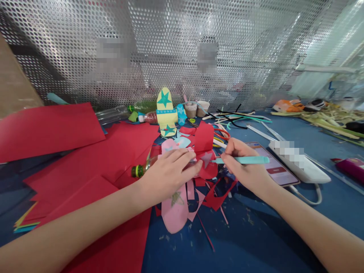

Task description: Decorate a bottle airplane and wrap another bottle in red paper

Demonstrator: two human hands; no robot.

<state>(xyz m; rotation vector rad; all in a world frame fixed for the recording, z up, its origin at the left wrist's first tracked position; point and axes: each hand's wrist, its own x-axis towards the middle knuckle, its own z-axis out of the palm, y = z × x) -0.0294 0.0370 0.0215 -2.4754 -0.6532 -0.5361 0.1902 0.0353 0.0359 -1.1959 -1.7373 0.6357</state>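
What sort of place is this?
Probably a craft table, perhaps in a workshop or classroom: red paper sheets lie spread about, a yellow cutout bears green stars, and the person's right hand holds a light-blue pen.

Paper sheets spread across the left of a table, left of a bottle lying partly under the person's left hand. Opposite, the right hand holds a pen, its tip at a paper cutout between the hands. Scraps lie nearer the person. A phone sits right of the right hand, a cabled device just beyond. Behind the hands, a paper plane stands left of two cups; a perforated sheet backs the table.
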